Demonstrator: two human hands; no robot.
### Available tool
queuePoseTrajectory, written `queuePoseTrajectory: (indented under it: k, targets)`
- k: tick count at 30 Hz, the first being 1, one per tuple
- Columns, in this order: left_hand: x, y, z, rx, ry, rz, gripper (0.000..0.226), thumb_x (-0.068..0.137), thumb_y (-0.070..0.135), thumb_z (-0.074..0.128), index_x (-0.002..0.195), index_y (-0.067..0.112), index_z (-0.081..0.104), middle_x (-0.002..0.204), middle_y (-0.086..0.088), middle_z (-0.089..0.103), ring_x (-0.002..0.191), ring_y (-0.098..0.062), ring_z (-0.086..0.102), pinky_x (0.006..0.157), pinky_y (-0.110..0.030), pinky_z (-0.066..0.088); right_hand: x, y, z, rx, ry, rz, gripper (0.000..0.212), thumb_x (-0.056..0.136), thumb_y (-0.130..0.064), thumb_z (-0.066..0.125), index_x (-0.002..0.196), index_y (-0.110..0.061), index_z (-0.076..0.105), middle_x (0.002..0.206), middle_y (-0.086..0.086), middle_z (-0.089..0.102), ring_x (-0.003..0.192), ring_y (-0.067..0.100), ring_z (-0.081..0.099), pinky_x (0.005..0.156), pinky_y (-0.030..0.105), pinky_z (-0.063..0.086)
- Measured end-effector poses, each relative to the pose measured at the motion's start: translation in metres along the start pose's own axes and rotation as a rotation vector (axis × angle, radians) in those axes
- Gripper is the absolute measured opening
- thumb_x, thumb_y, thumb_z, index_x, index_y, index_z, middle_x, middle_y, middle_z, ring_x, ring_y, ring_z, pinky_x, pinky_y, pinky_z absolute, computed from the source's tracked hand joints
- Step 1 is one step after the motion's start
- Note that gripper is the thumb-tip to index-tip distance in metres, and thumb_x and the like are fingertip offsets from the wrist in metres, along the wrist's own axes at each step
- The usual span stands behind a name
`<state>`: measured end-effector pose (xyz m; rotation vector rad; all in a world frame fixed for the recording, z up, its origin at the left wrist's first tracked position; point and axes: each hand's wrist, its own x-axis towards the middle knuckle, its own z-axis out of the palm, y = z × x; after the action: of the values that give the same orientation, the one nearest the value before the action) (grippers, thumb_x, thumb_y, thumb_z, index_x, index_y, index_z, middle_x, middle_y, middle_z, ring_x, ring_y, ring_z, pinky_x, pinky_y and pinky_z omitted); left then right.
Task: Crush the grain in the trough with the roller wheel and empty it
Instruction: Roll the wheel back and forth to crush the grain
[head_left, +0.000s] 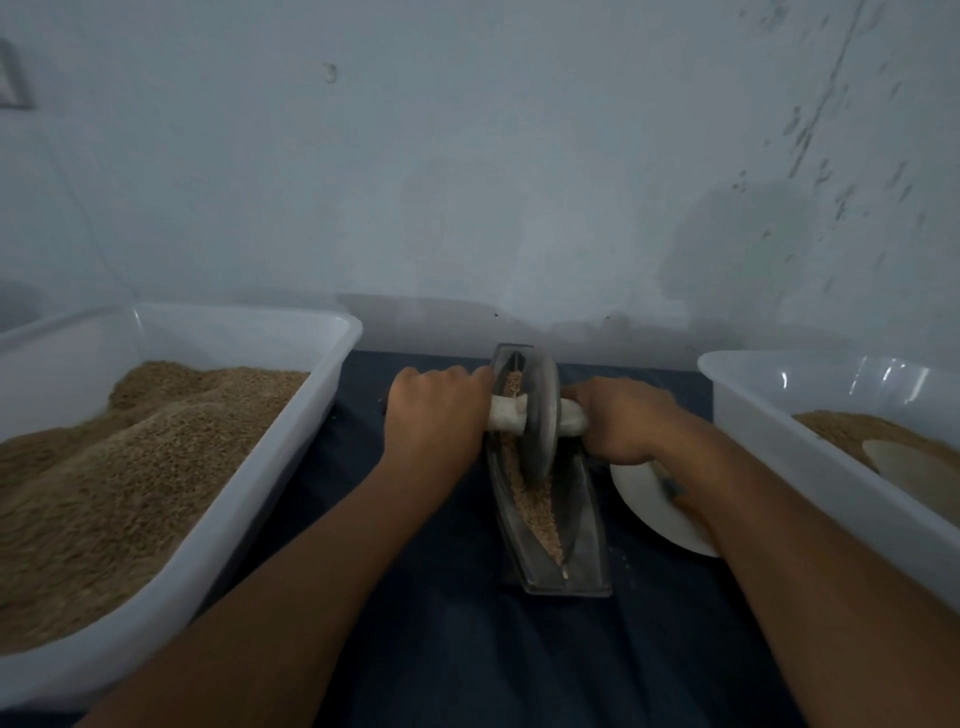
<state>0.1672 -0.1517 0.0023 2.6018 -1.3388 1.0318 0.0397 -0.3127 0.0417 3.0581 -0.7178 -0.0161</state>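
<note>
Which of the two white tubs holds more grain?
The left tub, beside the left arm: grain is heaped high across it. The right tub shows only a shallow layer with a pale scoop resting in it.

a plain, makeshift grain-processing spot, more a small home workshop than a kitchen. a bare pale wall (467, 156), stained and flecked with dark marks, stands right behind a desk (441, 649) covered in dark blue cloth. two large white plastic tubs (322, 395) (753, 415) of brown grain (130, 467) flank a narrow metal trough (587, 545) with a hand-worked roller wheel (540, 415). a white bowl (654, 514) sits just beside the trough. the light is dim.
</note>
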Motion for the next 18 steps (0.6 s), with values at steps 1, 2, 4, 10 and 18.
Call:
queuePoseTrajectory:
  k: [1, 2, 4, 10, 18]
  targets:
    - [-0.001, 0.0, -0.001, 0.003, 0.001, -0.003, 0.02, 0.085, 0.029, 0.064, 0.095, 0.023, 0.047, 0.083, 0.003, 0.059, 0.068, -0.019, 0.059, 0.062, -0.033, 0.034, -0.001, 0.0, 0.0, -0.006, -0.003, 0.003, 0.041, 0.081, -0.029, 0.065, 0.117, -0.048, 0.058, 0.111, -0.006, 0.066, 0.099, 0.023, 0.063, 0.076, 0.036, 0.051]
    - [-0.002, 0.001, -0.002, 0.003, 0.0, -0.006, 0.021, 0.084, 0.029, 0.064, 0.095, 0.023, 0.047, 0.083, 0.003, 0.059, 0.068, -0.019, 0.059, 0.061, -0.033, 0.032, -0.001, 0.0, 0.0, -0.011, -0.005, 0.005, 0.041, 0.081, -0.029, 0.065, 0.117, -0.046, 0.058, 0.111, -0.005, 0.066, 0.099, 0.023, 0.063, 0.076, 0.036, 0.051]
    - [-0.004, 0.002, -0.004, -0.003, -0.004, -0.014, 0.02, 0.085, 0.027, 0.063, 0.097, 0.023, 0.047, 0.084, 0.002, 0.059, 0.069, -0.019, 0.059, 0.062, -0.034, 0.031, -0.002, 0.0, 0.001, -0.02, -0.001, 0.008, 0.043, 0.082, -0.029, 0.064, 0.121, -0.045, 0.059, 0.112, -0.004, 0.066, 0.1, 0.023, 0.063, 0.075, 0.035, 0.05]
    - [-0.009, 0.002, -0.009, -0.033, -0.002, -0.031, 0.019, 0.085, 0.024, 0.061, 0.097, 0.023, 0.046, 0.086, 0.002, 0.059, 0.072, -0.019, 0.059, 0.063, -0.033, 0.03, -0.005, -0.001, 0.002, -0.015, 0.014, 0.01, 0.043, 0.084, -0.031, 0.063, 0.124, -0.044, 0.058, 0.113, -0.004, 0.065, 0.099, 0.022, 0.061, 0.075, 0.034, 0.048]
    - [-0.014, 0.004, -0.011, -0.051, 0.019, -0.034, 0.02, 0.083, 0.023, 0.062, 0.093, 0.023, 0.045, 0.084, 0.003, 0.058, 0.07, -0.019, 0.058, 0.063, -0.033, 0.03, -0.012, 0.0, 0.003, 0.034, 0.006, 0.007, 0.044, 0.081, -0.032, 0.066, 0.121, -0.048, 0.059, 0.097, -0.01, 0.059, 0.087, 0.017, 0.055, 0.07, 0.031, 0.044]
